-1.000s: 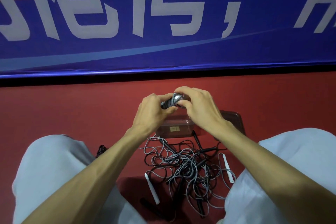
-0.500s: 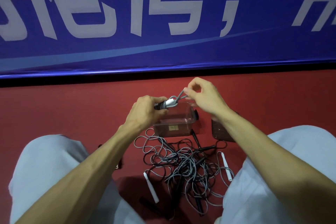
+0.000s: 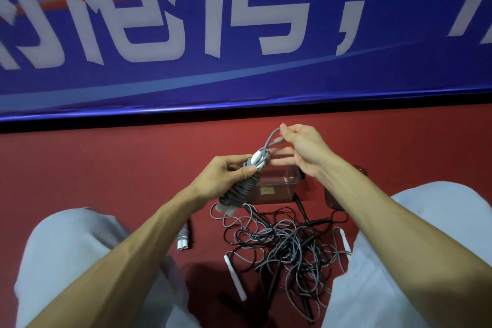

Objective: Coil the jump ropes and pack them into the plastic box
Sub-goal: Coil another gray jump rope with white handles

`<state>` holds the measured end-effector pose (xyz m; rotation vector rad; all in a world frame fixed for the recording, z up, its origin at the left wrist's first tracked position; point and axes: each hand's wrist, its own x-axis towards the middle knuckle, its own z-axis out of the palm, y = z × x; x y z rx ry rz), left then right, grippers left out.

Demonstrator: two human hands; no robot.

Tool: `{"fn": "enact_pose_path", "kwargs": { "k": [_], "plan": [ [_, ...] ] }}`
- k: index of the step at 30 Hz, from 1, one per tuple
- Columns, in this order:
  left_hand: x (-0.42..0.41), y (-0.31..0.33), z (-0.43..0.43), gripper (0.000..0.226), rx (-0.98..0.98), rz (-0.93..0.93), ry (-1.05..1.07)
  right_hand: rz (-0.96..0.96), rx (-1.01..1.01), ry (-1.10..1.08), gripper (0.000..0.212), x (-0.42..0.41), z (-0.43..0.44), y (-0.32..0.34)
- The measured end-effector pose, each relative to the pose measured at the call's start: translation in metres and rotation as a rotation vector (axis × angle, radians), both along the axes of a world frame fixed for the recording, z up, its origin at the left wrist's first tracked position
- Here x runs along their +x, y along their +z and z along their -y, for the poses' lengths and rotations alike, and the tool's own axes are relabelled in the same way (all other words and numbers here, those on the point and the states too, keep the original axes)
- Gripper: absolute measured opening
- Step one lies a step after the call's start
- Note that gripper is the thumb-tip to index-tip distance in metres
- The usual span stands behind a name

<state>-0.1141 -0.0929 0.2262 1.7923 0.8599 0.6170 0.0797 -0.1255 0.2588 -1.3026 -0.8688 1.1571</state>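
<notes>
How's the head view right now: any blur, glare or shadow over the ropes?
Head view: left hand, right hand and wound rope sharp; light dim; a shadow on the floor darkens the near tangled ropes; no glare on the plastic box.

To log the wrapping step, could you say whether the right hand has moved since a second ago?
Yes. Against the plastic box, the right hand has lifted up and rightward, off the coiled rope in the left hand.
</notes>
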Motion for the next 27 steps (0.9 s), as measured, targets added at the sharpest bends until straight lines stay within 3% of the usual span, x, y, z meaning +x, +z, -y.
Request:
{"fn": "enact_pose_path", "kwargs": {
  "k": [2, 6, 11, 18, 24, 27],
  "plan": [
    [-0.008, 0.001, 0.002, 0.03, -0.02, 0.018, 0.023, 0.0, 0.016, 0.008, 0.018, -0.008, -0.006, 0.0],
    [-0.023, -0.004, -0.005, 0.058, 0.035, -0.1, 0.013, -0.021, 0.018, -0.019, 0.015, -0.024, -0.021, -0.004],
    [-0.046, -0.019, -0.033, 0.04, -0.121, -0.185, 0.127, 0.018, -0.017, 0.0, 0.014, -0.05, -0.053, -0.023],
    [-0.079, -0.073, -0.084, 0.041, -0.224, -0.146, 0.363, 0.001, -0.114, 0.017, 0.021, -0.088, -0.108, -0.072],
    [-0.118, -0.149, -0.119, 0.04, -0.371, -0.155, 0.582, 0.146, -0.262, 0.189, 0.004, -0.115, -0.141, -0.152],
    [-0.133, -0.186, -0.134, 0.042, -0.392, -0.195, 0.663, 0.214, -0.345, 0.258, 0.014, -0.125, -0.152, -0.197]
  ]
}}
